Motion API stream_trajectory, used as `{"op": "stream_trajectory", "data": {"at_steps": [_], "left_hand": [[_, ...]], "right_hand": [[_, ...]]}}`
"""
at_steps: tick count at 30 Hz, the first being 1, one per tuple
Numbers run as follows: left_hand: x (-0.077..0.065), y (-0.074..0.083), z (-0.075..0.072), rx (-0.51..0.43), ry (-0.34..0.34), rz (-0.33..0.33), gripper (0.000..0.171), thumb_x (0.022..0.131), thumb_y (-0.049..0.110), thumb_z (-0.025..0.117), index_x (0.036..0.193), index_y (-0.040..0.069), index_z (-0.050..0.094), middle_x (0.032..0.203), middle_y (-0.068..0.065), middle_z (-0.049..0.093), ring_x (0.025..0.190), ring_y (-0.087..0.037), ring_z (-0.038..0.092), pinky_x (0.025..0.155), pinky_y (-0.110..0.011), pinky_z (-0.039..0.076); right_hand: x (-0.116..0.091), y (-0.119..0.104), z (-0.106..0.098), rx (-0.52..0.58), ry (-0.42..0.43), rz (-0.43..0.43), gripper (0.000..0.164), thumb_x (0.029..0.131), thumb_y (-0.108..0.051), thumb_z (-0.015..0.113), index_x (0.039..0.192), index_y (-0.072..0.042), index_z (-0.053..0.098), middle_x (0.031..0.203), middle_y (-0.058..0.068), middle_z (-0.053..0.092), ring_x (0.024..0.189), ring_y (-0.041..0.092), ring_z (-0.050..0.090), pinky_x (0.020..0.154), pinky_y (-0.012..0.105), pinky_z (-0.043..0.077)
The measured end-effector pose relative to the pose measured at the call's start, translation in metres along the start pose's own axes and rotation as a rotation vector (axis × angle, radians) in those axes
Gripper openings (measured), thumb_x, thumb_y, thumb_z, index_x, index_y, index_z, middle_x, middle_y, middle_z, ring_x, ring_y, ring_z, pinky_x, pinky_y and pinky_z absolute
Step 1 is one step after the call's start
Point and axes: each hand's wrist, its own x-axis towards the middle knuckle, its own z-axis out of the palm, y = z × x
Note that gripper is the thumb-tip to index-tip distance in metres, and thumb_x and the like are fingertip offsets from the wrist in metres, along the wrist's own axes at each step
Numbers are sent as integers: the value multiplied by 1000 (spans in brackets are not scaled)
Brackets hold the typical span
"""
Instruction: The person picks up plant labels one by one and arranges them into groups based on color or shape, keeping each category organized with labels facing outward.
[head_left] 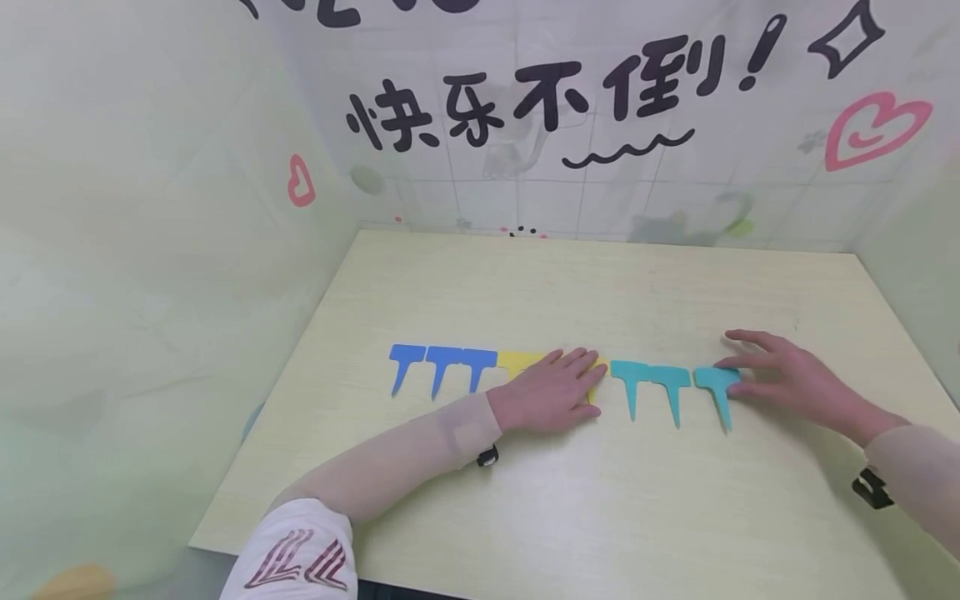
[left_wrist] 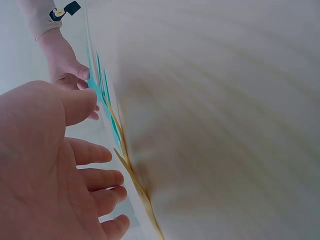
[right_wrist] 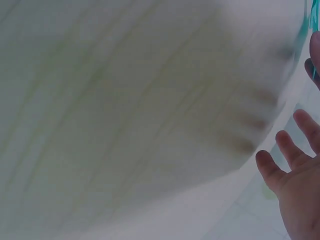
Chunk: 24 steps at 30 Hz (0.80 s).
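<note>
T-shaped plastic plant labels lie side by side in a row across the table. At the left end are three blue plant labels (head_left: 444, 356). Yellow plant labels (head_left: 517, 362) follow in the middle, partly hidden under my left hand (head_left: 551, 392), which lies over them with its fingers extended. Two teal plant labels (head_left: 651, 374) come after these. Slightly apart at the right end is another teal plant label (head_left: 716, 379). My right hand (head_left: 798, 383) pinches its right end between thumb and index finger, the other fingers spread. The right wrist view shows only a sliver of teal.
The pale wooden table (head_left: 570, 500) has its back edge against a printed fabric backdrop (head_left: 480, 183) with dark lettering. Fabric also hangs at the left and right sides. A dark wrist strap piece (head_left: 872, 489) sits under the right wrist.
</note>
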Motion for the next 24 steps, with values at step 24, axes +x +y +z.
{"op": "stream_trajectory", "data": {"at_steps": [24], "left_hand": [[-3, -3, 1, -19, 13, -17, 72, 106, 55, 31, 163, 14, 17, 168, -8, 12, 154, -24, 9, 124, -44, 11]], "right_hand": [[1, 3, 11, -113, 11, -24, 41, 81, -32, 86, 120, -24, 76, 145, 14, 50, 131, 44, 42, 95, 67, 40]]}}
